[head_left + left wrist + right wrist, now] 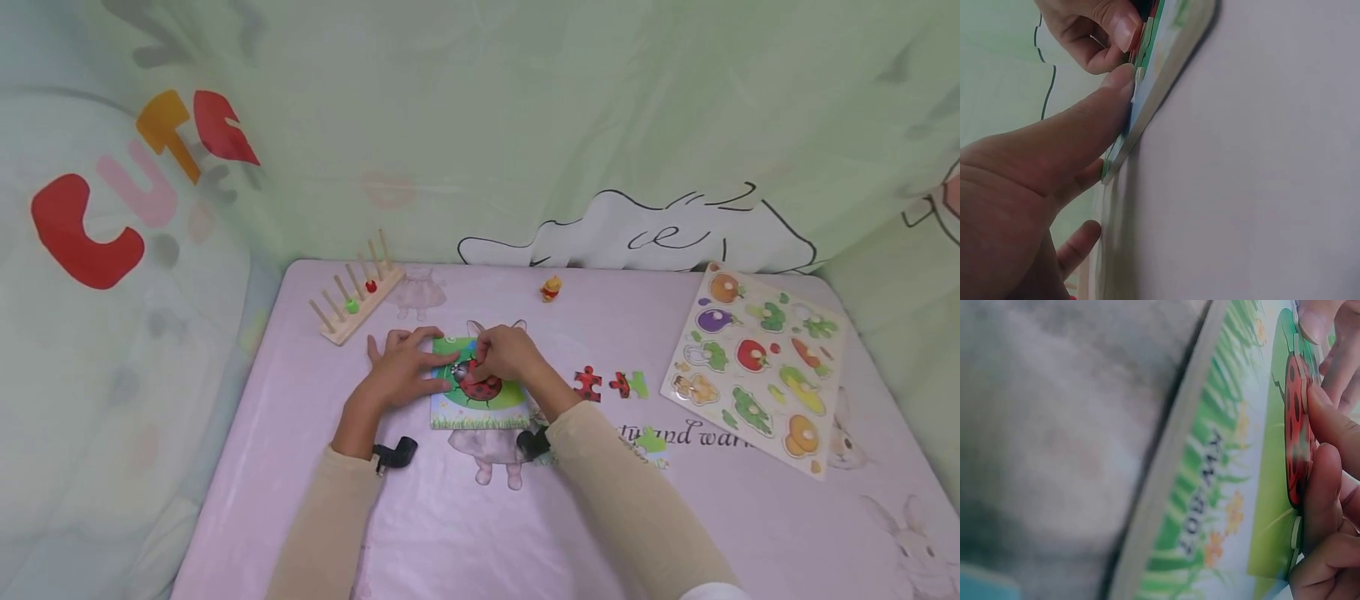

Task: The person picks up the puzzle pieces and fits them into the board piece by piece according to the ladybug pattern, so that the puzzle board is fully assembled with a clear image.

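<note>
A square ladybug puzzle board [480, 422] lies at the table's middle, with grass printed along its near edge. My left hand [399, 371] rests at its left side with fingers spread and extended; the thumb [1100, 106] touches the board's face. Over the ladybug [486, 389], my right hand [510, 354] has curled fingers and pinches a red puzzle piece, mostly covered by the fingers. In the right wrist view, edges of the ladybug pieces [1297, 425] stand slightly above the board. To the right lie loose red-and-black [588, 384] and red-and-green puzzle pieces [621, 384].
A green puzzle piece [651, 441] lies nearer on the right. Farther right is a vegetable peg board [761, 367]. A wooden peg rack [362, 310] with green and red beads stands back left, and a small yellow bear figure [551, 289] at the back.
</note>
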Demonstrator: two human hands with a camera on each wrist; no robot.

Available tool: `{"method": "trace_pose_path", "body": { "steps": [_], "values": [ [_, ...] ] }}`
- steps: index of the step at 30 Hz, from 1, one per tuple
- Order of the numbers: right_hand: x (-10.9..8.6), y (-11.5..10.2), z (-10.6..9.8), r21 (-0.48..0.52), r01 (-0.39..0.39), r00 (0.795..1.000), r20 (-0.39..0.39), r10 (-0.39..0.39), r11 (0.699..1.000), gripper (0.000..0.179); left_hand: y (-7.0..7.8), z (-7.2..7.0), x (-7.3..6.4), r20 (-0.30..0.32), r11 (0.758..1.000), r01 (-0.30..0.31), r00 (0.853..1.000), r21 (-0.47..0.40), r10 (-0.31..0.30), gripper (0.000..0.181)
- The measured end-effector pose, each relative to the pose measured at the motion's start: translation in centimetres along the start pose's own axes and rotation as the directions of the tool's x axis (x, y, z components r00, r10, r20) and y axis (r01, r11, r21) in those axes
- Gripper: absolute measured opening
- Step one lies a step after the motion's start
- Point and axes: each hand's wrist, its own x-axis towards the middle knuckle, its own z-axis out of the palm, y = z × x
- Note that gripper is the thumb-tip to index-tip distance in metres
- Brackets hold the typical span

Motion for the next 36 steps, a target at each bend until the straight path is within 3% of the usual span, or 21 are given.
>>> {"method": "trace_pose_path", "body": {
  "steps": [10, 14, 23, 36],
  "values": [
    [-0.7, 1.1, -1.1, 0.129, 0.097, 0.989, 0.098, -0.11, 0.987, 0.025, 0.5, -0.4, -0.1, 0.047, 0.998, 0.022, 0.999, 0.067, -0.026, 0.053],
    [-1.1, 2.3, -1.7, 0.159, 0.108, 0.988, 0.095, -0.124, 0.981, 0.025, 0.9, -0.6, -0.1, 0.05, 0.996, 0.018, 0.999, 0.085, -0.022, 0.054],
    [-3.5, 4.8, -4.6, 0.183, 0.082, 0.997, -0.001, -0.083, 0.98, 0.022, 0.8, -0.5, -0.1, 0.044, 0.995, 0.018, 0.999, 0.094, -0.022, 0.054],
    [-7.0, 10.2, -7.1, 0.047, -0.025, 0.998, -0.059, 0.028, 0.999, 0.025, 0.6, -0.5, 0.0, 0.047, 0.994, 0.017, 0.999, 0.112, -0.022, 0.055]
  ]
}}
